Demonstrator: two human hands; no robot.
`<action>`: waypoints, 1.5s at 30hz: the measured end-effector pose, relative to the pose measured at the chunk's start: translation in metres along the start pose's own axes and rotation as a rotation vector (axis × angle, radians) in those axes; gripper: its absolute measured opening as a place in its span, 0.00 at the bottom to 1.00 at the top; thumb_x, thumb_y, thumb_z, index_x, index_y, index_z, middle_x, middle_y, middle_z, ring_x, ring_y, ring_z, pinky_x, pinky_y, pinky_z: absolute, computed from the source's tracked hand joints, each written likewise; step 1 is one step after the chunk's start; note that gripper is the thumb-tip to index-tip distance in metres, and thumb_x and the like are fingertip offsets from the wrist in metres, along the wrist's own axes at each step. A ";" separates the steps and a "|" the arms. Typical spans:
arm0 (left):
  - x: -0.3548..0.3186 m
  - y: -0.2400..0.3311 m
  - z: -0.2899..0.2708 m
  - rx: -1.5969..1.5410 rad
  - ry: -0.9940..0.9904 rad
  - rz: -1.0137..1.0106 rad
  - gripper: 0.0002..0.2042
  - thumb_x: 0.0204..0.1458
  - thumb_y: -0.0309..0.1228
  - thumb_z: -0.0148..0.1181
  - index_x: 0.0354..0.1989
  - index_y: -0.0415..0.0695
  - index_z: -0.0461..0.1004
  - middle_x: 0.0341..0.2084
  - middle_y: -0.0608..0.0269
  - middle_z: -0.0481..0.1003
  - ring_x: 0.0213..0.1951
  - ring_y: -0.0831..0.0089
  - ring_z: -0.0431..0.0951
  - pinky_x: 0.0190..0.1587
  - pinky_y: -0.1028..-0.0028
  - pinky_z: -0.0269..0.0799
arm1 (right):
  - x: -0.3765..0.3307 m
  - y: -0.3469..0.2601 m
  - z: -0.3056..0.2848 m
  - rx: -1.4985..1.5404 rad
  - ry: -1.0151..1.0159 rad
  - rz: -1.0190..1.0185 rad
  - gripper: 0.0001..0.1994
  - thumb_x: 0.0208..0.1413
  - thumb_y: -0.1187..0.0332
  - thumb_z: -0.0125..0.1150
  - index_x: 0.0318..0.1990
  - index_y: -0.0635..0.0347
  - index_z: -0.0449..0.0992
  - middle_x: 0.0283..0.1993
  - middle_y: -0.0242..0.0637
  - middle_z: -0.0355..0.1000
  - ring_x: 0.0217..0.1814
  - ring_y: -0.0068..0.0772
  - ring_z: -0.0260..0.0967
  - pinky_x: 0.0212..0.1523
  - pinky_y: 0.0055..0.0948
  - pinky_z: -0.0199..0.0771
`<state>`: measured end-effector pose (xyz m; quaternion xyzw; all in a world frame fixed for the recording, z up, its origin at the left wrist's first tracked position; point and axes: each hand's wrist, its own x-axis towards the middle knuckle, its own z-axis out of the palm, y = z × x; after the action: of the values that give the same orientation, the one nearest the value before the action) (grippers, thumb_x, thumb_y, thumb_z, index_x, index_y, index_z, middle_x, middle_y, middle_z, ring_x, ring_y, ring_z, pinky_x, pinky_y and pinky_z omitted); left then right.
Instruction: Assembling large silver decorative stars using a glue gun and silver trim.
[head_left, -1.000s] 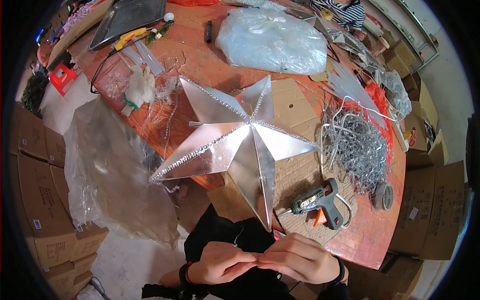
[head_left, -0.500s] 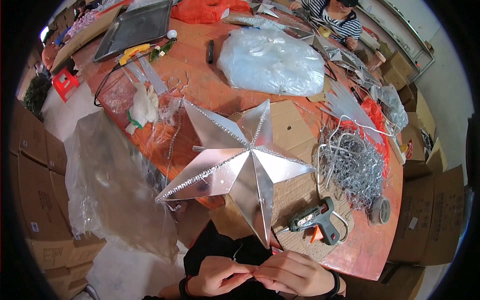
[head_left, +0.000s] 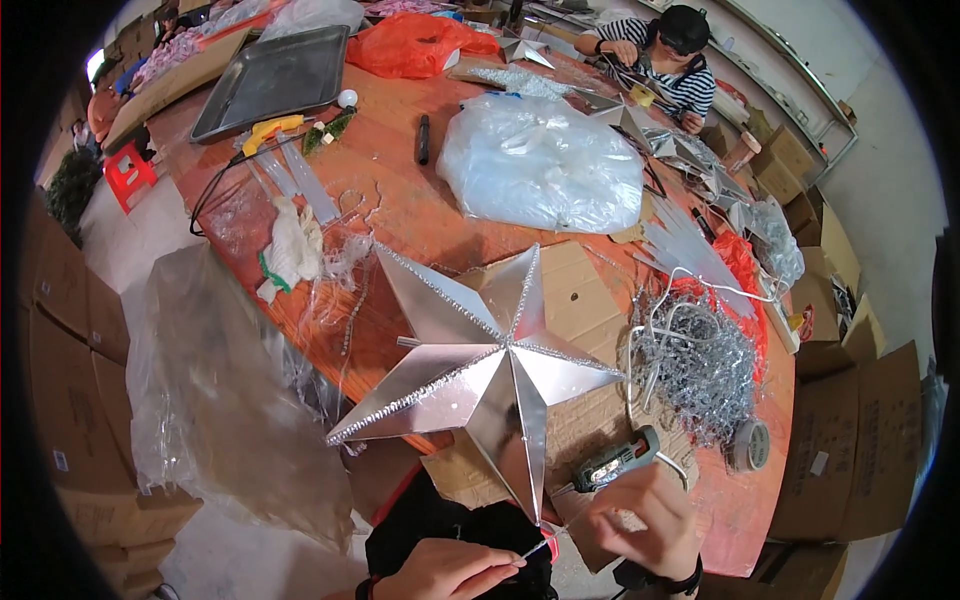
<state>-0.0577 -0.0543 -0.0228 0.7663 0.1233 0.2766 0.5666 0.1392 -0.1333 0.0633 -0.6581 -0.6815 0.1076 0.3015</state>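
A silver six-pointed star (head_left: 480, 370) with sparkling trim on several ridges lies on a cardboard sheet (head_left: 570, 290), its lower point reaching toward me. My left hand (head_left: 450, 570), low in the middle, is closed in a pinch on a thin silvery strand (head_left: 537, 549) just below that point. To its right, my right hand (head_left: 650, 520) is curled beside the glue gun (head_left: 615, 460) and hides the gun's handle. The strand runs up toward its fingertips, but what those fingers hold cannot be made out.
Right of the star lie a tangle of silver tinsel (head_left: 695, 370), a white cable and a tape roll (head_left: 750, 445). A full plastic bag (head_left: 545, 165), black marker (head_left: 423, 140), white glove (head_left: 292, 245) and metal tray (head_left: 270, 85) are farther back. Another person (head_left: 670, 60) works at the far right.
My right hand has parted from the left and moved up and right to the glue gun. The left keeps its pinch, with the strand now showing. The view has shifted slightly.
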 end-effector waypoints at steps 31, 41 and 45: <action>0.042 0.031 -0.026 0.089 -0.164 0.427 0.07 0.49 0.32 0.53 0.24 0.41 0.70 0.10 0.56 0.65 0.13 0.64 0.67 0.16 0.70 0.61 | 0.111 0.025 0.026 -0.109 0.108 -0.091 0.11 0.39 0.78 0.60 0.35 0.64 0.70 0.34 0.39 0.67 0.32 0.38 0.67 0.30 0.28 0.69; 0.044 0.036 -0.034 0.009 -0.329 0.219 0.07 0.48 0.31 0.53 0.24 0.41 0.69 0.11 0.56 0.64 0.15 0.64 0.68 0.17 0.69 0.61 | 0.109 0.024 0.028 -0.131 0.106 -0.082 0.12 0.39 0.77 0.60 0.35 0.64 0.70 0.35 0.38 0.67 0.33 0.38 0.67 0.31 0.29 0.69; 0.044 0.030 -0.029 0.034 -0.234 0.329 0.07 0.48 0.31 0.53 0.24 0.40 0.68 0.11 0.56 0.64 0.15 0.64 0.67 0.18 0.69 0.62 | 0.108 0.023 0.028 -0.126 0.104 -0.074 0.12 0.39 0.78 0.60 0.35 0.64 0.70 0.35 0.38 0.67 0.33 0.38 0.67 0.31 0.29 0.69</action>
<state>-0.0422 -0.0186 0.0236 0.8125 -0.0657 0.2722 0.5113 0.1484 -0.0198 0.0575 -0.6547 -0.6943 0.0188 0.2984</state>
